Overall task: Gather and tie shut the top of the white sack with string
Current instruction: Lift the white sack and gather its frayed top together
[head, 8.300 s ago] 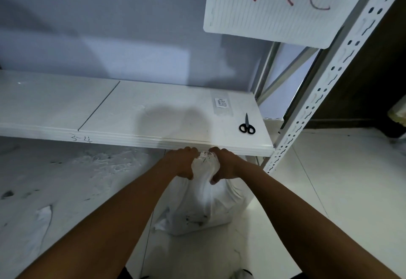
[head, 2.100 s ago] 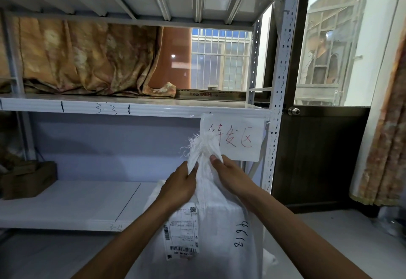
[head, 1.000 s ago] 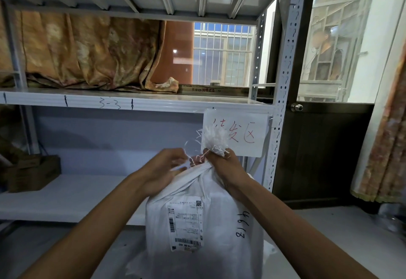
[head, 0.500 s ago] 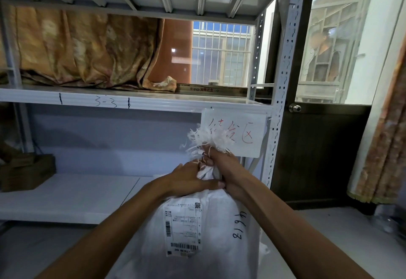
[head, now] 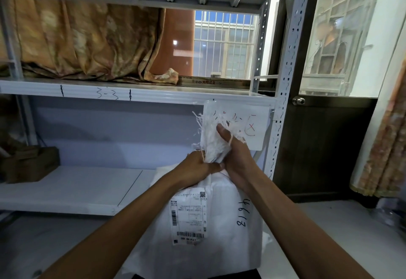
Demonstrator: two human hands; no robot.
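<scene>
The white woven sack stands upright in front of me, with a shipping label and the handwritten number 4618 on its side. Its frayed top is bunched into a neck. My right hand grips that neck from the right, thumb up against the fringe. A thin pale string loops over my right thumb. My left hand is closed around the neck from the left, just below the fringe, and a strand of string shows at its fingers.
A white metal shelving unit stands behind the sack, with a hand-lettered sign hung at its right post. A brown box sits on the lower shelf at left. A dark door is to the right.
Over the earlier frames the sack came up from the floor to chest height. In the last second my left hand closed back onto the neck, and my right hand shifted higher on the fringe.
</scene>
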